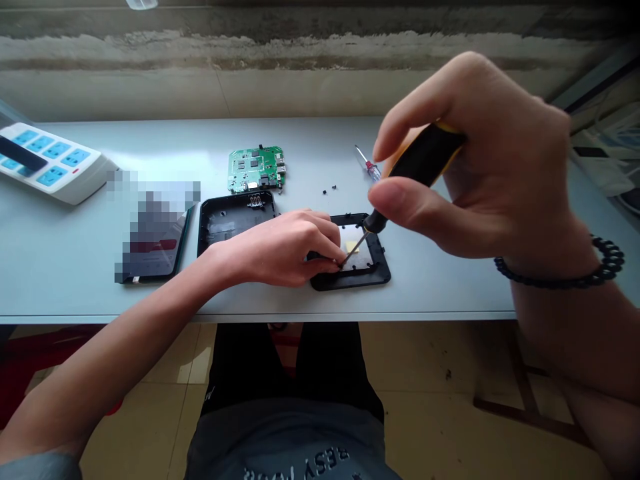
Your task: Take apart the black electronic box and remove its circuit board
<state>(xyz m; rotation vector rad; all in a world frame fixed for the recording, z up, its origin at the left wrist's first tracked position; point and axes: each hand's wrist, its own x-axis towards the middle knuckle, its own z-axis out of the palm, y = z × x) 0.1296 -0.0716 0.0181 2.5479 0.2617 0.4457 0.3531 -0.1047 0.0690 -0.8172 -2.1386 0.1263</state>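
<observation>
My right hand [495,160] grips a screwdriver [423,160] with a black and yellow handle, its shaft slanting down to the left. The tip meets the lower edge of a silvery plate [364,259] set in a black plastic cover [350,283]. My left hand [295,248] reaches across the cover's left side, thumb and forefinger pinched together right at the screwdriver tip. Whatever is between those fingers is too small to make out. A yellow square pad [352,247] sits on the plate, beside the shaft.
Behind the left wrist lies an open black case half [225,217], with a green circuit board [245,173] beyond it. Tiny black pieces [325,192] and a small clear-handled screwdriver [371,168] lie farther back. A partly blurred device [170,250] and a power strip [80,183] are at left.
</observation>
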